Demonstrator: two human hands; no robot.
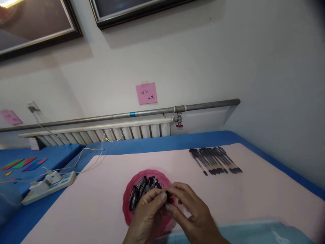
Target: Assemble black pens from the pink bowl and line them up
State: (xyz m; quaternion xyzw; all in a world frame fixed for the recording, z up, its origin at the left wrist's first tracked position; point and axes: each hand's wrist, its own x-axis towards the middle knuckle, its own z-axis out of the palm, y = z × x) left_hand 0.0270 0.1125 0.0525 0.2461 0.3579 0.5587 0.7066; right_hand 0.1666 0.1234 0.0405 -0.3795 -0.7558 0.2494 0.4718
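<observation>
My left hand [148, 211] and my right hand [190, 211] meet over a red bowl [129, 206] near the front of the pink mat. Both pinch a small black piece [167, 196], probably a pen cap, between their fingertips. Several more black pen caps [141, 191] lie heaped in the bowl just behind my fingers. A row of several black pens [215, 160] lies side by side on the mat at the back right, well away from both hands.
The pink mat [254, 193] covers a blue table [177, 140] set against a white wall with a radiator [101, 135] and pipe. A white power strip [49, 186] with plugs and cables sits at the left. Coloured flat shapes [22, 163] lie at the far left.
</observation>
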